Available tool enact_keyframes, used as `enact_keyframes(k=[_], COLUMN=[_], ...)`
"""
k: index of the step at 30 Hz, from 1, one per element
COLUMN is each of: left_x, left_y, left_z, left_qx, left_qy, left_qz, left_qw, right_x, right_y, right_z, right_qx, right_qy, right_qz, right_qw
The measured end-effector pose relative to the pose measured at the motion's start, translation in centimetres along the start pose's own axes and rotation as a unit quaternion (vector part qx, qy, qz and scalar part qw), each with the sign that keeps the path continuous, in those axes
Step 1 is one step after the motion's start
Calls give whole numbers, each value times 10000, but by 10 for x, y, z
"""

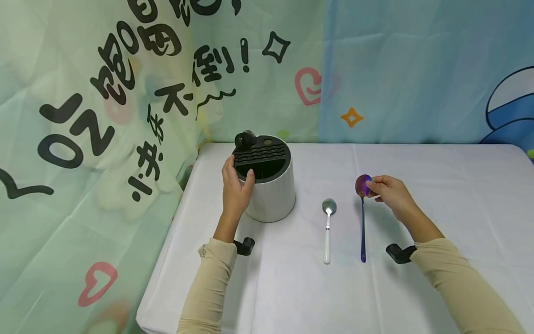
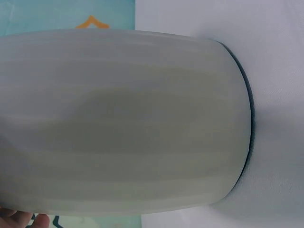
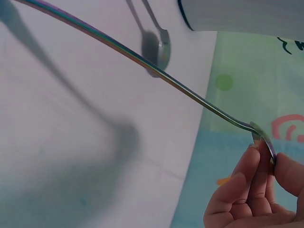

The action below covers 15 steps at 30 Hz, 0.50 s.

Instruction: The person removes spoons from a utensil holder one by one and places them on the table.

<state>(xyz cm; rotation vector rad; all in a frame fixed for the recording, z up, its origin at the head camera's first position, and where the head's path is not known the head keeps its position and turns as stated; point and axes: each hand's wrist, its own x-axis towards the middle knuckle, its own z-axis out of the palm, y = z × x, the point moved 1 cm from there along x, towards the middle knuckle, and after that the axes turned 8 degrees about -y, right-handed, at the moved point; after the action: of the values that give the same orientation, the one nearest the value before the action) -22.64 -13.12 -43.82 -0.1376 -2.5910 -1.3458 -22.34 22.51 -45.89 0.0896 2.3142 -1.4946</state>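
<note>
One purple spoon (image 1: 363, 222) is pinched at its round end by the right hand (image 1: 390, 192). That end is held up off the table (image 1: 308, 287); whether the other end is touching it cannot be told. One white-handled spoon (image 1: 327, 234) is laid flat on the table, between the purple one and the one pot (image 1: 273, 202). The pot is stood upright and gripped at its side by the left hand (image 1: 236, 191). The table is spread with one white cloth (image 1: 463, 204). Behind, one green sheet (image 1: 267, 116) with black writing and one blue sheet (image 1: 417, 69) with an orange star (image 1: 352, 118) are hung.
</note>
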Motion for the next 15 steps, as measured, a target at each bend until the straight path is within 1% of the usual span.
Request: enact_keyframes(k=[9,10,15], left_x=[0,0,0], left_y=[-1,-1,0], left_z=[0,-1,-1], left_qx=[-15,-17,-45], left_qy=[6,8,1], left_qz=[6,13,58], left_qw=[10000,10000,10000], right_x=[12,14,20], right_y=[17,19,29], right_z=[12,14,22], right_qx=[143,248,162], right_qy=[148,208,218], right_qz=[357,445,539], right_qw=[9992,9985,9982])
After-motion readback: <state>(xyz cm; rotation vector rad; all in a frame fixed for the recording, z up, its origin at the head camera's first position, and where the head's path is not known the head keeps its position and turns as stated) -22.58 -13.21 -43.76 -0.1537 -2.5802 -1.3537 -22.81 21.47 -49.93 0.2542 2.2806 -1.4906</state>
